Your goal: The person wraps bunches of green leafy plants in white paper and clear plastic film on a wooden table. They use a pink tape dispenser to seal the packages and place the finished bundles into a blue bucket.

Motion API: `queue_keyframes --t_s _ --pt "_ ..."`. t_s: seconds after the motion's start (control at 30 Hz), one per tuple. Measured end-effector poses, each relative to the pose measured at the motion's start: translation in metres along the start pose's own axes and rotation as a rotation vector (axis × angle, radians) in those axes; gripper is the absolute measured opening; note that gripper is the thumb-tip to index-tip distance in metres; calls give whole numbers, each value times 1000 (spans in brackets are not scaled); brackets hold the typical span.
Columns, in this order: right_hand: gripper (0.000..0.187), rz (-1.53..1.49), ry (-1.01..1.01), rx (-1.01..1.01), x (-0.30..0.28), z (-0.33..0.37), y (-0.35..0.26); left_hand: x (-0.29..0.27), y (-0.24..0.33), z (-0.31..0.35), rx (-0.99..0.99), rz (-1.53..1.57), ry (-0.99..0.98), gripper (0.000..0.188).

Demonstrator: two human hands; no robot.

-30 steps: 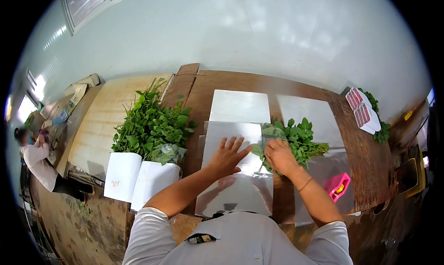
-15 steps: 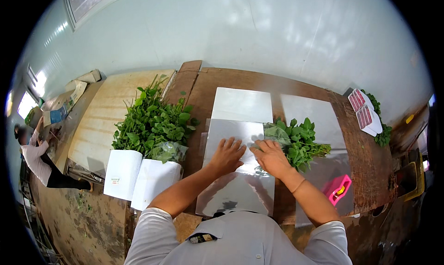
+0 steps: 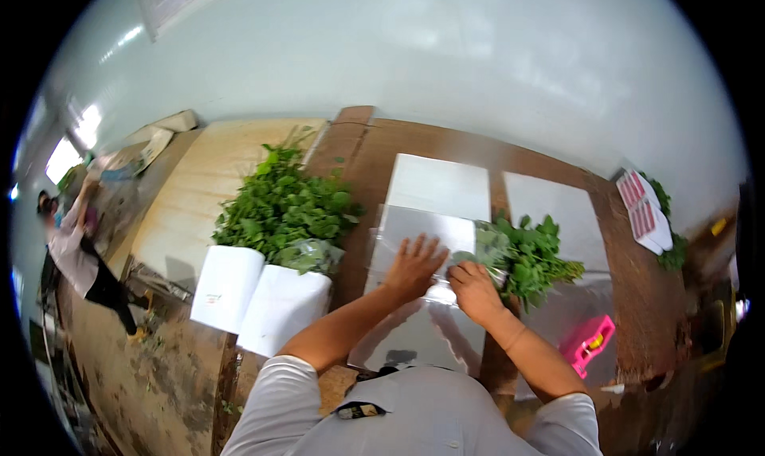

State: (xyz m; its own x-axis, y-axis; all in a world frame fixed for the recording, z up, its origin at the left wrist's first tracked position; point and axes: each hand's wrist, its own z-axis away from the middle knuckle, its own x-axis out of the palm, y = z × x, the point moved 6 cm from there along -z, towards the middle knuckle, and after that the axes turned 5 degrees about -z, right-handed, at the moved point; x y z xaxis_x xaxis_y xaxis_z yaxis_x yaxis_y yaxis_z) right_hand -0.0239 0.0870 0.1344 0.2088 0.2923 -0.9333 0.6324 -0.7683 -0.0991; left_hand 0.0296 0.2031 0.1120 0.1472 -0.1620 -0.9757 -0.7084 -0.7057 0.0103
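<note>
A bunch of leafy greens [image 3: 535, 257] lies on its side with its stems to the right, its leafy end inside a white sheet and clear plastic wrapper [image 3: 452, 231]. Flat on the wrapper, left of the greens, rests my left hand [image 3: 414, 268], fingers spread. My right hand [image 3: 476, 291] is curled, thumb and fingertips pinched at the wrapper's near edge beside the leaves; the exact fold between them is partly hidden. Shiny clear film [image 3: 414, 340] lies under and in front of both hands.
Left of me are a large heap of loose greens [image 3: 287, 205] and two white paper-wrapped packs [image 3: 283, 311]. A pink tape dispenser [image 3: 588, 346] stands at right, beyond it red-striped white packs [image 3: 644, 209]. White sheets [image 3: 438, 181] lie farther back. Another person [image 3: 76, 257] works far left.
My right hand has gone from lying flat to a curled pinch at the wrapper. My left hand stays flat on it. The view has shifted, and the other person's arm has risen.
</note>
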Motion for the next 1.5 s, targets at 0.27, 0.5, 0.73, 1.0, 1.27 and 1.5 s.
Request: queue_keyframes --t_s 0.27,0.5,0.73,1.0,1.27,1.5 --pt "11 -51 90 53 -1 6 -1 43 4 -2 18 -73 37 58" --pt "26 -320 66 246 -53 -79 -56 36 -2 16 -28 25 163 52" --pt "40 -37 -55 724 -8 31 69 66 21 -4 53 -74 -38 52" --pt "22 -253 942 1272 -89 328 78 19 -16 8 43 -28 144 56" --pt "38 -763 1037 1672 -47 456 85 15 9 6 115 -49 162 51" --pt "29 -566 747 1682 -75 415 24 13 4 8 94 -8 170 54"
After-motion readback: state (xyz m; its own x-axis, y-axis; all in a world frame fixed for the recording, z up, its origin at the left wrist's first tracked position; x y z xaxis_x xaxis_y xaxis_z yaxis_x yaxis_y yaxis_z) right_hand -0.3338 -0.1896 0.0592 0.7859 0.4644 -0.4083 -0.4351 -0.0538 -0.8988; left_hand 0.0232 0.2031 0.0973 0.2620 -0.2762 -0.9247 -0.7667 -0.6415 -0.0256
